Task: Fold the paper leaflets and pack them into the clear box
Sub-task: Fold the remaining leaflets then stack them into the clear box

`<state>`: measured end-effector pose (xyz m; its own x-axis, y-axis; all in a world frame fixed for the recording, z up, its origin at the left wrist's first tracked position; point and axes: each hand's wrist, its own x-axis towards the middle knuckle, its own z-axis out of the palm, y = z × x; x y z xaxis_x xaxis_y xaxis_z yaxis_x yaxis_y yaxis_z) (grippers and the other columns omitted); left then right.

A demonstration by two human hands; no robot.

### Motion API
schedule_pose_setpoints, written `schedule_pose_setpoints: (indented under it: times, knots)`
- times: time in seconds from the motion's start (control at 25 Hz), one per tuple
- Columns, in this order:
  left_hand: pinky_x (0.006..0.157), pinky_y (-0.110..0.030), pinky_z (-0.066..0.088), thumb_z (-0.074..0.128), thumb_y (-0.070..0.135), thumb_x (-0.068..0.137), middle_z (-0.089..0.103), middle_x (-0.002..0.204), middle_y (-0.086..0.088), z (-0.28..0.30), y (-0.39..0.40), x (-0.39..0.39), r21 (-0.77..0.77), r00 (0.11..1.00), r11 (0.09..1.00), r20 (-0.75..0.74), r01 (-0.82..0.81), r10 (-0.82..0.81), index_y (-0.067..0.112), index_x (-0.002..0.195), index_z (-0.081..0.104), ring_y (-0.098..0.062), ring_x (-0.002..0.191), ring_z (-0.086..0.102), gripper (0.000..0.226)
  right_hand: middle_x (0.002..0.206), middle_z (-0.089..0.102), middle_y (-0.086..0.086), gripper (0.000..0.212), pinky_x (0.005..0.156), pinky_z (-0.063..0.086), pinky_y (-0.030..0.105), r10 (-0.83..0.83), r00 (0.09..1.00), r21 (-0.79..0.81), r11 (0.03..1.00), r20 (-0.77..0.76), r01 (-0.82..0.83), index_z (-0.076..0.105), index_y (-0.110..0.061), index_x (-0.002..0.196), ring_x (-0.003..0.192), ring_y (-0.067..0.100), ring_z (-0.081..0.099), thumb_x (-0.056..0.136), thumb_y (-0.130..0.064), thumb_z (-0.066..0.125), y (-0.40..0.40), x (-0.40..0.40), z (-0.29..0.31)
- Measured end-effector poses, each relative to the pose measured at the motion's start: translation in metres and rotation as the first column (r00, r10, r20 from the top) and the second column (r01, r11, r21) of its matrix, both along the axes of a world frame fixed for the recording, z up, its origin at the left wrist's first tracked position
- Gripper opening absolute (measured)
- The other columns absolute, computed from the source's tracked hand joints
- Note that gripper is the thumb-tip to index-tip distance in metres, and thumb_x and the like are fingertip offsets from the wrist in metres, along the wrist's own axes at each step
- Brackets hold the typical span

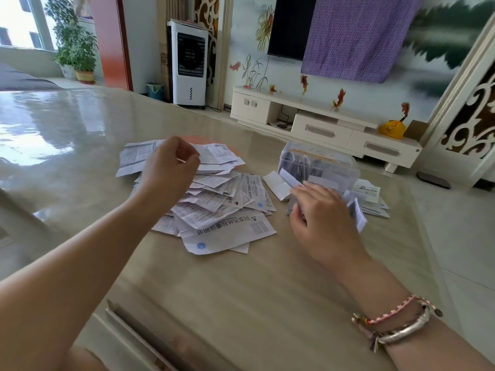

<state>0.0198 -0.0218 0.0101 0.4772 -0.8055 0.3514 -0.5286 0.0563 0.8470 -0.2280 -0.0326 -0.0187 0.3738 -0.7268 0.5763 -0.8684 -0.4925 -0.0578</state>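
Leaflets (214,199) are heaped unfolded on the worktop (254,290), left of the box (321,164). One sheet at the heap's far side is pinched by the curled left hand (171,167); a folded leaflet is held by the right hand (324,218) just in front of the box, where folded ones are already stood. Packing appears to be in hand; next, the folded piece is probably to be slipped into a gap. A glossy beige surface is seen, with a TV cabinet (321,129) and fan (190,62) beyond the box.

Left hand (171,167) over leaflet pile (214,199); right hand (321,212) holds folded leaflets (357,215)
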Motion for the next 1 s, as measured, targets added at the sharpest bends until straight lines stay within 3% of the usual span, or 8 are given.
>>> schedule_pose_setpoints:
  times: [0.08, 0.2, 0.4, 0.52, 0.64, 0.68, 0.88, 1.0]
  knots:
    - [0.069, -0.030, 0.040, 0.054, 0.021, 0.091, 0.063, 0.105, 0.002, -0.009, -0.009, 0.018, 0.020, 0.986, 1.000, 0.167, -0.021, 0.018, 0.018, 0.098, 0.058, -0.017, 0.089, 0.056, 0.009, 0.120, 0.066, 0.012, 0.037, 0.111, 0.028, 0.037, 0.073, 0.997, 0.020, 0.997, 0.002, -0.073, 0.067, -0.003, 0.114, 0.125, 0.025, 0.054, 0.086, -0.014, 0.045, 0.001, 0.013, -0.001]
    - [0.095, -0.039, 0.034, 0.050, 0.028, 0.094, 0.053, 0.130, -0.006, -0.022, -0.018, 0.037, 0.124, 0.914, 0.989, 0.406, -0.079, 0.022, 0.019, 0.114, 0.058, -0.030, 0.122, 0.042, 0.023, 0.132, 0.060, 0.008, 0.034, 0.115, 0.012, 0.026, 0.162, 0.987, 0.120, 0.980, -0.009, -0.160, 0.064, -0.007, 0.121, 0.133, 0.018, 0.044, 0.093, -0.014, 0.047, 0.001, 0.034, 0.005]
    - [0.114, -0.045, 0.014, 0.038, 0.044, 0.098, 0.043, 0.145, -0.002, -0.035, -0.025, 0.053, 0.279, 0.831, 0.956, 0.550, -0.089, -0.083, 0.026, 0.124, 0.057, -0.029, 0.140, 0.025, 0.036, 0.131, 0.059, 0.005, 0.032, 0.107, 0.015, 0.014, 0.260, 0.965, 0.177, 0.950, 0.010, -0.258, 0.061, -0.010, 0.123, 0.133, 0.014, 0.041, 0.096, -0.016, 0.046, -0.007, 0.061, 0.018]
    - [0.117, -0.049, 0.005, 0.031, 0.048, 0.099, 0.047, 0.142, 0.000, -0.040, -0.029, 0.056, 0.398, 0.822, 0.913, 0.548, -0.092, -0.156, 0.030, 0.127, 0.053, -0.027, 0.140, 0.027, 0.040, 0.132, 0.057, 0.004, 0.032, 0.096, 0.026, 0.014, 0.260, 0.966, 0.235, 0.939, -0.001, -0.252, 0.059, -0.010, 0.124, 0.125, 0.015, 0.047, 0.097, -0.018, 0.044, -0.015, 0.077, 0.029]
    - [0.118, -0.046, 0.005, 0.036, 0.044, 0.098, 0.052, 0.137, -0.002, -0.038, -0.029, 0.059, 0.367, 0.796, 0.923, 0.589, -0.112, -0.137, 0.029, 0.128, 0.054, -0.024, 0.135, 0.034, 0.037, 0.129, 0.056, 0.000, 0.030, 0.072, 0.037, 0.019, 0.236, 0.971, 0.314, 0.920, 0.035, -0.235, 0.058, -0.013, 0.123, 0.091, 0.006, 0.054, 0.097, -0.022, 0.045, -0.028, 0.094, 0.036]
    - [0.118, -0.045, 0.005, 0.037, 0.041, 0.099, 0.053, 0.136, -0.002, -0.037, -0.028, 0.060, 0.348, 0.787, 0.930, 0.604, -0.119, -0.125, 0.028, 0.127, 0.057, -0.024, 0.135, 0.034, 0.036, 0.128, 0.056, -0.001, 0.030, 0.070, 0.035, 0.021, 0.222, 0.974, 0.339, 0.913, 0.051, -0.226, 0.058, -0.014, 0.122, 0.089, 0.007, 0.053, 0.097, -0.023, 0.046, -0.032, 0.099, 0.035]
    - [0.119, -0.041, 0.000, 0.034, 0.030, 0.101, 0.057, 0.129, 0.005, -0.034, -0.022, 0.059, 0.244, 0.709, 0.958, 0.702, -0.150, -0.068, 0.020, 0.111, 0.067, -0.018, 0.138, 0.029, 0.036, 0.125, 0.057, 0.000, 0.029, 0.090, 0.042, 0.028, 0.220, 0.966, 0.365, 0.895, 0.136, -0.256, 0.061, -0.013, 0.118, 0.113, 0.015, 0.051, 0.095, -0.024, 0.048, -0.039, 0.122, 0.025]
    - [0.118, -0.036, 0.001, 0.046, 0.028, 0.097, 0.060, 0.120, 0.008, -0.029, -0.011, 0.056, 0.095, 0.679, 0.992, 0.734, -0.085, -0.012, 0.022, 0.106, 0.069, -0.016, 0.133, 0.034, 0.026, 0.125, 0.054, -0.002, 0.032, 0.090, 0.042, 0.026, 0.246, 0.949, 0.341, 0.890, 0.198, -0.302, 0.055, -0.018, 0.126, 0.109, 0.013, 0.052, 0.094, -0.022, 0.051, -0.030, 0.120, 0.022]
